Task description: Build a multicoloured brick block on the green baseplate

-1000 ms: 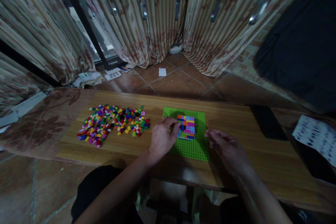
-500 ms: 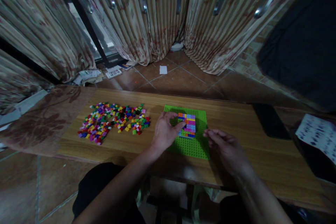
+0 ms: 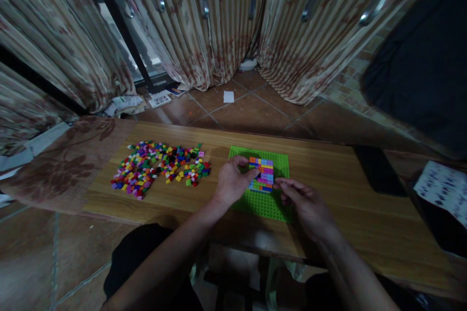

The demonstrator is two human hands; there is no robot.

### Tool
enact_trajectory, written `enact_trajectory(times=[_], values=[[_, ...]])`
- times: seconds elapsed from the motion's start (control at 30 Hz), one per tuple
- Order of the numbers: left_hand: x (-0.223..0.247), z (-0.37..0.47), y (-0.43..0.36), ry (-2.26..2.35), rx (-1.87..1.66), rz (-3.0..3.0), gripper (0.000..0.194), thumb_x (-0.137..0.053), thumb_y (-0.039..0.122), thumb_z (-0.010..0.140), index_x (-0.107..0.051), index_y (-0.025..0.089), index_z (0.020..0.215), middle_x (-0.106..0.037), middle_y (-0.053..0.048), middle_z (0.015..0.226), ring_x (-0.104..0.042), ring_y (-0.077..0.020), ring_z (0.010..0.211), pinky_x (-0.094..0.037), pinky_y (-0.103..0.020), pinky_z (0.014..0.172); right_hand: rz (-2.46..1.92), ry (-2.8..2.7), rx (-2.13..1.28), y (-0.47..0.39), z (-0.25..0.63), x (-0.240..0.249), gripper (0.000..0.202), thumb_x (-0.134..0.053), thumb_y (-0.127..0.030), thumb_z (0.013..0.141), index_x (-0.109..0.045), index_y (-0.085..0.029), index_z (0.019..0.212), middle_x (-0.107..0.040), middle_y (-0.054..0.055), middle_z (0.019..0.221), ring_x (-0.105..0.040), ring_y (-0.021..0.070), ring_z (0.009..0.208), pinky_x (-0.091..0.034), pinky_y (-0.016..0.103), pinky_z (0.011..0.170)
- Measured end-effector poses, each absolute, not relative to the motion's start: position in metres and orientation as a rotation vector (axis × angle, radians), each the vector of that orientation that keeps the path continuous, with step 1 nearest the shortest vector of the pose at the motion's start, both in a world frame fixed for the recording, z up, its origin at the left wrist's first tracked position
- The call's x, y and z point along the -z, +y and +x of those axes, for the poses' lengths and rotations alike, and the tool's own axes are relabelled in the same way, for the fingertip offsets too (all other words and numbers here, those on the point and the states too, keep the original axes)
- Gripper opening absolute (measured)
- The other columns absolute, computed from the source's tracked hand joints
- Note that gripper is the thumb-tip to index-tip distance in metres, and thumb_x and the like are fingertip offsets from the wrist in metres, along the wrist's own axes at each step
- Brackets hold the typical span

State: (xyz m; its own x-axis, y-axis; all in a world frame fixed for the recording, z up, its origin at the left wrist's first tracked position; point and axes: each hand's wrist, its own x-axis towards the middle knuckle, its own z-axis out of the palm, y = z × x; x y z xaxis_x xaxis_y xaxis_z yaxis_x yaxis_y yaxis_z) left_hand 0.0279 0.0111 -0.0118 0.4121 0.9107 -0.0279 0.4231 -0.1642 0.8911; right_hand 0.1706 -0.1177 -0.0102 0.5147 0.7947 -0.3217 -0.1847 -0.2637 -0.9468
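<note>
A block of multicoloured bricks (image 3: 266,171) sits on the green studded baseplate (image 3: 272,209). My left hand (image 3: 233,180) lies over the block's left side, its thumb reaching onto the bricks and its index finger curved near the upper left corner. My right hand (image 3: 301,199) is at the block's right edge, with thumb and index finger pinched together; whatever they hold, if anything, is too small to make out. A large pile of small loose bricks (image 3: 136,170) in many colours is spread to the left of the baseplate.
The wooden table (image 3: 339,204) carries a dark flat object (image 3: 379,170) at its right. A patterned sheet (image 3: 443,189) lies at the far right. Patterned cloth (image 3: 73,165) covers the left end. Beyond the table are papers on the tiled floor and curtains.
My right hand has moved left, from beside the baseplate to the right edge of the brick block. My left hand remains over the block. The view has shifted slightly.
</note>
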Motion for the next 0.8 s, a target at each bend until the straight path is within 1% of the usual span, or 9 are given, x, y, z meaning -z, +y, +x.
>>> enact_trajectory(times=[0.13, 0.23, 0.3, 0.43, 0.53, 0.63, 0.7, 0.77, 0.8], values=[[0.017, 0.027, 0.009, 1.134, -0.706, 1.724, 0.035, -0.072, 0.038, 0.071, -0.065, 0.016, 0.097, -0.069, -0.005, 0.09, -0.06, -0.0147, 0.073, -0.046, -0.027, 0.066, -1.585, -0.522, -1.015, -0.119, 0.172, 0.011, 0.038, -0.077, -0.05, 0.065, -0.075, -0.022, 0.09, -0.072, 0.004, 0.085, -0.05, 0.0106, 0.063, -0.04, 0.024, 0.059], [0.019, 0.024, 0.01, 1.096, -0.704, 1.653, 0.043, -0.07, 0.048, 0.072, -0.065, 0.016, 0.101, -0.067, -0.003, 0.081, -0.056, -0.0129, 0.064, -0.042, -0.024, 0.058, -1.6, -0.491, -0.976, -0.121, 0.175, 0.011, 0.038, -0.079, -0.051, 0.063, -0.075, -0.022, 0.088, -0.072, 0.004, 0.085, -0.051, 0.0107, 0.064, -0.041, 0.024, 0.059], [0.018, 0.022, 0.014, 1.061, -0.742, 1.597, 0.044, -0.066, 0.052, 0.074, -0.066, 0.015, 0.099, -0.064, -0.002, 0.076, -0.053, -0.0119, 0.061, -0.039, -0.023, 0.055, -1.607, -0.475, -0.945, -0.123, 0.178, 0.012, 0.039, -0.08, -0.05, 0.062, -0.075, -0.022, 0.087, -0.071, 0.003, 0.083, -0.051, 0.0106, 0.063, -0.042, 0.023, 0.058], [0.007, 0.013, 0.032, 0.939, -0.942, 1.434, 0.033, -0.059, 0.046, 0.081, -0.066, 0.014, 0.086, -0.063, -0.001, 0.075, -0.051, -0.0103, 0.063, -0.04, -0.022, 0.059, -1.612, -0.428, -0.912, -0.127, 0.184, 0.017, 0.038, -0.08, -0.049, 0.062, -0.073, -0.022, 0.088, -0.07, 0.001, 0.083, -0.051, 0.0086, 0.063, -0.042, 0.02, 0.057], [-0.005, 0.001, 0.043, 0.903, -1.08, 1.318, 0.029, -0.058, 0.042, 0.082, -0.062, 0.014, 0.079, -0.058, 0.001, 0.069, -0.05, -0.0098, 0.063, -0.04, -0.022, 0.061, -1.613, -0.375, -0.872, -0.129, 0.185, 0.016, 0.039, -0.08, -0.05, 0.06, -0.072, -0.023, 0.087, -0.069, 0.0, 0.085, -0.054, 0.0088, 0.068, -0.044, 0.019, 0.061], [-0.018, -0.013, 0.04, 0.974, -1.174, 1.334, 0.03, -0.053, 0.041, 0.087, -0.059, 0.015, 0.074, -0.052, 0.003, 0.063, -0.046, -0.0093, 0.059, -0.037, -0.022, 0.057, -1.758, -0.414, -0.71, -0.134, 0.173, 0.002, 0.039, -0.077, -0.053, 0.063, -0.07, -0.023, 0.088, -0.07, 0.0, 0.091, -0.061, 0.0142, 0.085, -0.047, 0.023, 0.074], [-0.025, -0.02, 0.028, 1.008, -1.221, 1.433, 0.033, -0.043, 0.039, 0.093, -0.059, 0.016, 0.076, -0.052, 0.002, 0.065, -0.048, -0.01, 0.061, -0.038, -0.022, 0.058, -1.927, -0.505, -0.529, -0.137, 0.159, -0.012, 0.04, -0.072, -0.055, 0.066, -0.07, -0.023, 0.09, -0.07, 0.003, 0.097, -0.061, 0.0197, 0.097, -0.047, 0.028, 0.084], [-0.031, -0.024, 0.01, 0.991, -1.255, 1.569, 0.035, -0.034, 0.036, 0.097, -0.059, 0.016, 0.082, -0.056, -0.001, 0.07, -0.053, -0.0114, 0.067, -0.042, -0.023, 0.064, -1.985, -0.581, -0.43, -0.138, 0.142, -0.023, 0.042, -0.067, -0.059, 0.067, -0.069, -0.023, 0.09, -0.07, 0.005, 0.098, -0.062, 0.0245, 0.098, -0.047, 0.034, 0.087], [-0.033, -0.024, 0.001, 0.948, -1.264, 1.661, 0.035, -0.032, 0.034, 0.098, -0.059, 0.016, 0.083, -0.059, -0.002, 0.073, -0.056, -0.0122, 0.07, -0.044, -0.024, 0.068, -2.008, -0.65, -0.431, -0.137, 0.134, -0.025, 0.043, -0.066, -0.06, 0.068, -0.069, -0.024, 0.09, -0.071, 0.005, 0.098, -0.062, 0.0264, 0.097, -0.047, 0.036, 0.086]])
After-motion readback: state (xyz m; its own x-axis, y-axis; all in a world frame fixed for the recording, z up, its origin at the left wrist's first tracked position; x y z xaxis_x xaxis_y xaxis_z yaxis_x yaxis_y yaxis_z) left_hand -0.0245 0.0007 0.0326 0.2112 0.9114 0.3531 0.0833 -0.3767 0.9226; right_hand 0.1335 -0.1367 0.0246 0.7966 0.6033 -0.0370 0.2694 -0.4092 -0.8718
